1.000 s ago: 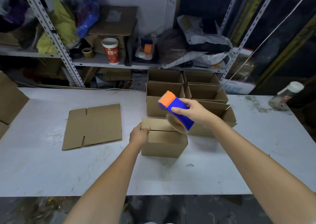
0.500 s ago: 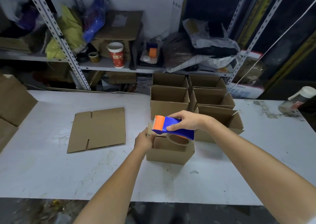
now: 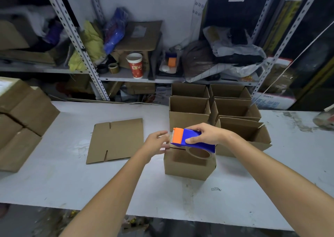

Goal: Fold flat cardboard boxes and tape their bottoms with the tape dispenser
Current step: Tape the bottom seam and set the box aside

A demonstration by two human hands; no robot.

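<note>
- Head view, centre of the frame: the right hand (image 3: 207,135) is curled over the top of the blue and orange tape dispenser (image 3: 196,141), thumb on the near side. It holds the dispenser level just above the box (image 3: 187,166), with the roll hanging against the box's upper face.
- Orange cutter end points to the left of the frame, over the box's left edge. That suits starting a strip at that edge, I judge.
- Left hand (image 3: 157,144) sits just left of the cutter, fingers spread and fairly straight, thumb apart. I can make out nothing gripped. It seems placed to steady the flaps or catch the tape end; blur hides any contact.
- Box stands on the surface (image 3: 54,182) with its closed flaps up, so the seam faces the dispenser. No tape shows on it that I can see.
- Flat cardboard sheet (image 3: 115,140) lies left of centre, unfolded, likely next in line.
- Finished boxes (image 3: 188,110) stand open side up in a cluster just behind the hands, near but out of the way.
- Left edge holds stacked cartons (image 3: 21,121).
- Behind the surface runs a metal shelf (image 3: 126,76) with a paper cup (image 3: 134,65), tape rolls (image 3: 113,68), bags and cardboard; the room is dim and cluttered.
</note>
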